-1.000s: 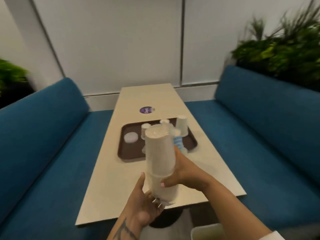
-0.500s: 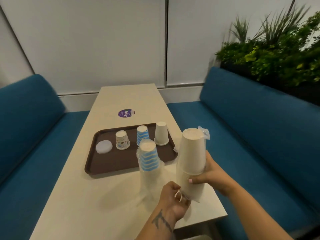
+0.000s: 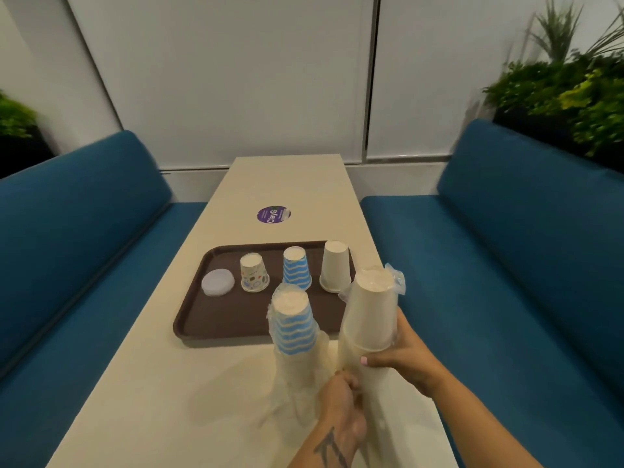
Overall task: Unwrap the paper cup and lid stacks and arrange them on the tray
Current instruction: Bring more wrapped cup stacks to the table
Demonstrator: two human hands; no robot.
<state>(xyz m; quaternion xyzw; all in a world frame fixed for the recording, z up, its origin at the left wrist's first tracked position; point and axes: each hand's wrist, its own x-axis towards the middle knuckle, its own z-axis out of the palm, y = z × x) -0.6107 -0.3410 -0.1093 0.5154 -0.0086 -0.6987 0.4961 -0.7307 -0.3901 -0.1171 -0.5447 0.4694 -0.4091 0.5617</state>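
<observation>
Three upturned cups and one lid (image 3: 217, 282) are sitting on the brown tray (image 3: 236, 320). Nearer than the tray, the right hand (image 3: 405, 349) is gripping a wrapped white stack (image 3: 369, 319); the left hand (image 3: 341, 398) is pinching its plastic beside a wrapped striped stack (image 3: 293, 324) on the beige table (image 3: 152, 383) between blue benches.

We have a single view, from a wide-angle camera worn on the person's head. It looks forward and down along the length of the table (image 3: 175, 393), toward the white wall panels (image 3: 236, 79) at the far end. The near table edge and both forearms enter from the bottom of the frame, close to the lens. The brown tray (image 3: 233, 319) lies at mid-distance. Blue bench seats (image 3: 84, 231) flank both sides, curved by lens distortion.
</observation>
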